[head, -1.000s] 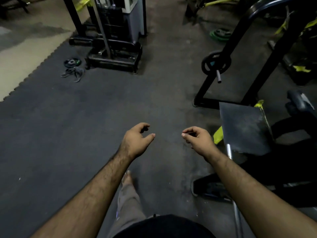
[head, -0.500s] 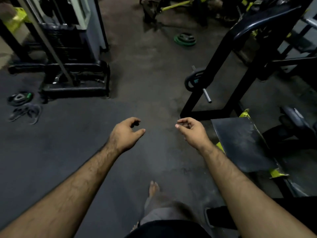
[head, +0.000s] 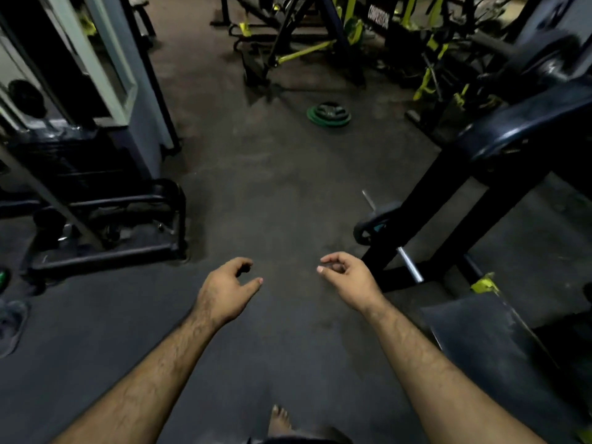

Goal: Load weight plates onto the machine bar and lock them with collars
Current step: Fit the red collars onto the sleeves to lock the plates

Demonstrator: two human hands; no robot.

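Your left hand [head: 224,291] and right hand [head: 347,280] hover loosely curled and empty over the dark floor [head: 272,193], green plates [head: 328,114] lying well ahead.

**One head cam, looking down and forward**

Just a single wide-angle view here, worn on the person's head and tilted down at the gym floor [head: 275,200]. Both forearms stretch out from the bottom edge, so the left hand [head: 224,290] and right hand [head: 349,280] sit close, mid-frame. Beyond the fingertips, the machines are farther off and bent by the lens.
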